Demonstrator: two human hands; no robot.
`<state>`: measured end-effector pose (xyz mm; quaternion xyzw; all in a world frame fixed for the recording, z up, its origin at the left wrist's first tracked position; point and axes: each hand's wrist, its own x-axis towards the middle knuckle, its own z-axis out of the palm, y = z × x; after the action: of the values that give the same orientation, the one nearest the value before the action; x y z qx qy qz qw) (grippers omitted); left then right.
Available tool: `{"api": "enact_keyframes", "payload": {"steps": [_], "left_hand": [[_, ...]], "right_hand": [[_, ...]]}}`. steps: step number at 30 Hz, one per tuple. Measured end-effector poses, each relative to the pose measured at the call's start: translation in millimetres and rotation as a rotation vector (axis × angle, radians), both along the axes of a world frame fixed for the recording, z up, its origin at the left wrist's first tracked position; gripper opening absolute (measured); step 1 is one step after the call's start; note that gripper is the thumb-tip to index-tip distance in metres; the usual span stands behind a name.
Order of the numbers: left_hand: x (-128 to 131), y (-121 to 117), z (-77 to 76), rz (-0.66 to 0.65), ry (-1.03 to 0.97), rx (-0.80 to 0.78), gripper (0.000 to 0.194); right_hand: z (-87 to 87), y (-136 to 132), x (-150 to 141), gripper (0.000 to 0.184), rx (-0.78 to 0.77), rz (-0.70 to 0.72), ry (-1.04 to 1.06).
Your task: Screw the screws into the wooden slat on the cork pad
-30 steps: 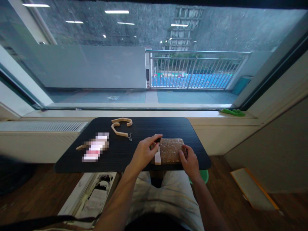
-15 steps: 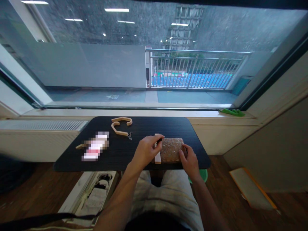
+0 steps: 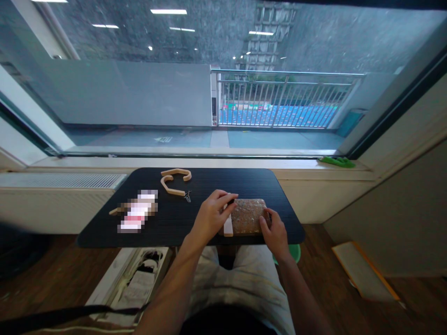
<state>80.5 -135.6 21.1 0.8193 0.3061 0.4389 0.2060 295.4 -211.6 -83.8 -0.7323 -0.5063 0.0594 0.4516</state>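
Note:
A flat, brown, speckled and shiny rectangular item (image 3: 247, 217) lies near the front edge of the dark table; I cannot tell its exact kind. Along its left side runs a white strip (image 3: 228, 227). My left hand (image 3: 211, 211) is over the strip's upper part, thumb and fingers closed around a small dark thing (image 3: 231, 201) too small to name. On the other side my right hand (image 3: 275, 230) grips the item's right edge, thumb on top and fingers around the side.
Bent wooden pieces (image 3: 172, 191) and a small metal clip-like item (image 3: 187, 196) lie at the table's back left. A blurred-out pink and white object (image 3: 138, 211) sits farther left. Below are an open drawer (image 3: 164, 260) and a green bin (image 3: 295, 253). A window stands ahead.
My left fingers have shifted and straightened slightly over the top of the white strip. My right hand keeps its place, and the view has tilted slightly.

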Motion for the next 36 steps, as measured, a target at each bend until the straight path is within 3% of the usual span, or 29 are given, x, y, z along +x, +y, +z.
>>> {"api": "enact_keyframes", "payload": {"steps": [21, 36], "left_hand": [[-6.3, 1.5, -0.8, -0.071, -0.069, -0.132, 0.027], [-5.0, 0.5, 0.7, -0.052, -0.058, -0.151, 0.028]], "right_hand": [[-3.8, 2.2, 0.8, 0.045, 0.036, 0.004, -0.02], [-7.8, 2.5, 0.6, 0.043, 0.044, 0.006, -0.042]]}}
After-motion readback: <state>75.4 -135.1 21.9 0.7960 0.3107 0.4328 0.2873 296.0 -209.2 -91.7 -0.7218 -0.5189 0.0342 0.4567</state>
